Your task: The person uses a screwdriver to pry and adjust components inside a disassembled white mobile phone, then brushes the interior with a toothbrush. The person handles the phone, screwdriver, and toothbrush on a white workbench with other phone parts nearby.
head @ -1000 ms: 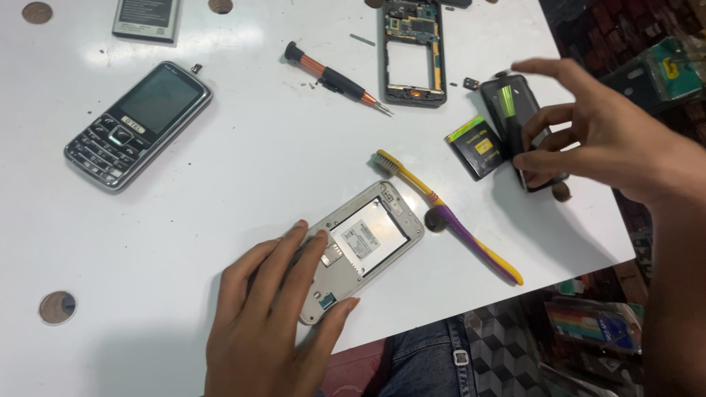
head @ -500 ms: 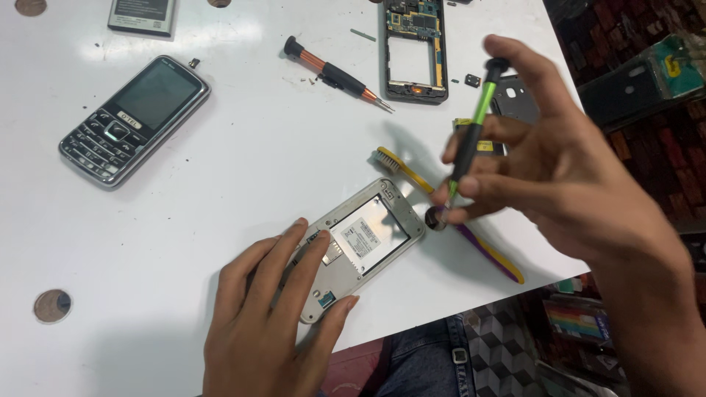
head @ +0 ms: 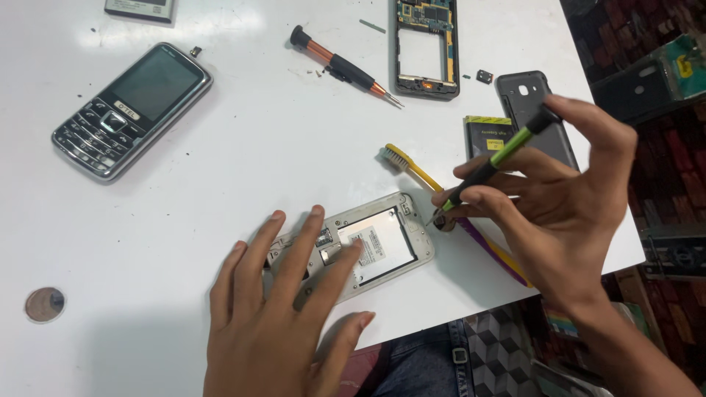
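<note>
Opened phone pinned flat, screwdriver tip at its corner

Near the front edge of the white surface (head: 220, 169) lies an opened silver phone (head: 382, 242), back cover off, a white rectangular label showing in its battery bay. Left hand (head: 283, 323) lies flat on the phone's left half, fingers spread, gripping nothing. Right hand (head: 559, 198) has its grip closed around a green-and-black screwdriver (head: 494, 157), the tip at the phone's right corner. Just behind that lies a yellow-and-purple toothbrush (head: 412, 167). Farther right sit a black battery with a yellow label strip (head: 482, 132) and a grey back cover (head: 523, 94). Farther up are an orange-and-black screwdriver (head: 346, 68) and a bare phone frame (head: 425, 44); a keypad phone (head: 132, 109) sits far left, a coin (head: 44, 304) near the left edge
</note>
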